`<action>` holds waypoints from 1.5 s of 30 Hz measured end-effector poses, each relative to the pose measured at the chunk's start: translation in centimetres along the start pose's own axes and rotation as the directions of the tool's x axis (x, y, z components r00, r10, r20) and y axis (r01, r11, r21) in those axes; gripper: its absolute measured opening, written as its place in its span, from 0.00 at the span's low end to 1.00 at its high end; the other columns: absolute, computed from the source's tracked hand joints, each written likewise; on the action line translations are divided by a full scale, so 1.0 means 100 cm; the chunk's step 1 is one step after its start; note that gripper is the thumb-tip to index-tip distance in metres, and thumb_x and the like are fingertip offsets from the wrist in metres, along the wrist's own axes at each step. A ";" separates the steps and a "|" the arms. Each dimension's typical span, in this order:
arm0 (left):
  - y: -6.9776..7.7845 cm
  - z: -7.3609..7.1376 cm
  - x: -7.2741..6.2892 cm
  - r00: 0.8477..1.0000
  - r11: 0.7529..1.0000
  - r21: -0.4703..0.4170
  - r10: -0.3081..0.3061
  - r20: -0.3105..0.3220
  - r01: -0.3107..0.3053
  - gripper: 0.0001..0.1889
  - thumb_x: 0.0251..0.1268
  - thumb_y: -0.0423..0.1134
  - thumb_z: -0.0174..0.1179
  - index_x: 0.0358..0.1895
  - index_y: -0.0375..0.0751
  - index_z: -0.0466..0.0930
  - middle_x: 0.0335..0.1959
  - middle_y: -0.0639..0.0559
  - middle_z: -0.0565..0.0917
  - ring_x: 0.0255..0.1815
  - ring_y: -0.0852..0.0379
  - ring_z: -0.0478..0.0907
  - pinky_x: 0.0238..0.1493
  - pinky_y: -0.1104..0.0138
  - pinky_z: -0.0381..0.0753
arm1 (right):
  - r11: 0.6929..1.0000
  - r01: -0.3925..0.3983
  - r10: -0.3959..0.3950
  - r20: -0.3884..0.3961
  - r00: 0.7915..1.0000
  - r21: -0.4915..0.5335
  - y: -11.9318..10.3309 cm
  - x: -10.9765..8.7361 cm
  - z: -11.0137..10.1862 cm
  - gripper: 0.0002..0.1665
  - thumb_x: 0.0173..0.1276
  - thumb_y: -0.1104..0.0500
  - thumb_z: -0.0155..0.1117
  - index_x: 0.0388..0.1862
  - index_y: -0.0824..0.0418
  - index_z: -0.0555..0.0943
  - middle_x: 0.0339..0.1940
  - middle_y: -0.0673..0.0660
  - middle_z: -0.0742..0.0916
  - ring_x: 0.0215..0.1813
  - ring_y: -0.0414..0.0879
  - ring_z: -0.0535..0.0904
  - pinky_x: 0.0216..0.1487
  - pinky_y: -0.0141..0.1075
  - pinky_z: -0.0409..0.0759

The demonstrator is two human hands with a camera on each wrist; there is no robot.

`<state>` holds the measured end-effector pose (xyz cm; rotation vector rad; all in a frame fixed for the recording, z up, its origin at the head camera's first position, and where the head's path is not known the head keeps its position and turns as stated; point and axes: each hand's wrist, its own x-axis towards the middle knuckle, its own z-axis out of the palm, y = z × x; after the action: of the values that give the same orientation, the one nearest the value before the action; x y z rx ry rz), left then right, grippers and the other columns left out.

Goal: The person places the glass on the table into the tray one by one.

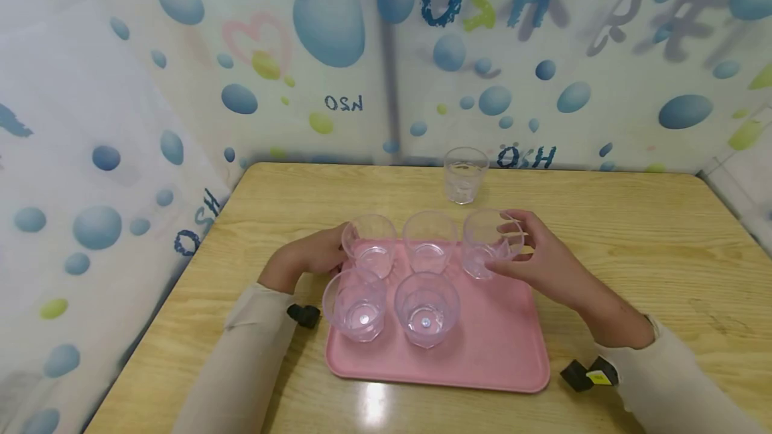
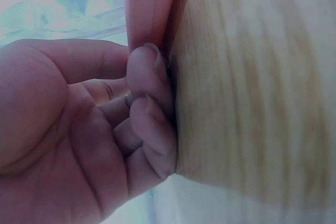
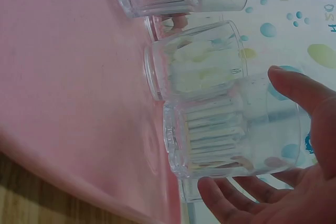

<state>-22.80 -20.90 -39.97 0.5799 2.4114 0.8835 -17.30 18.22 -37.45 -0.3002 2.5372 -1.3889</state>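
Observation:
A pink tray [image 1: 491,343] lies on the table and carries several clear tumblers. Three stand along its far side: a left one [image 1: 370,250], a middle one [image 1: 430,246] and a right one [image 1: 480,250]. Nearer are two more, a left tumbler [image 1: 360,317] and another tumbler [image 1: 426,313] beside it. My left hand [image 1: 316,252] grips the tray's far left edge, thumb and curled fingers at the rim in the left wrist view. My right hand [image 1: 551,266] holds the far right tumbler from the side, with thumb and fingers on opposite sides of it [image 3: 226,129].
Another clear tumbler [image 1: 464,183] stands on the wooden table [image 1: 633,253] behind the tray, near the wall. A wall panel [image 1: 512,86] with blue and green spots rises along the table's back. A black wrist camera [image 1: 588,375] sits at the right sleeve.

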 end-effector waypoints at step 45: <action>-0.004 0.001 0.003 0.999 0.998 0.044 0.035 -0.007 -0.035 0.15 0.79 0.40 0.49 0.59 0.36 0.65 0.28 0.50 0.72 0.26 0.58 0.71 0.37 0.64 0.75 | 0.998 0.012 -0.009 0.045 0.999 -0.063 0.010 0.000 -0.005 0.44 0.77 0.40 0.51 0.82 0.50 0.46 0.74 0.66 0.67 0.74 0.67 0.63 0.65 0.64 0.72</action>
<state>-23.12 -21.00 -40.43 0.6386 2.4395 0.8505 -17.57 19.17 -38.03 -0.3530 2.5504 -1.2922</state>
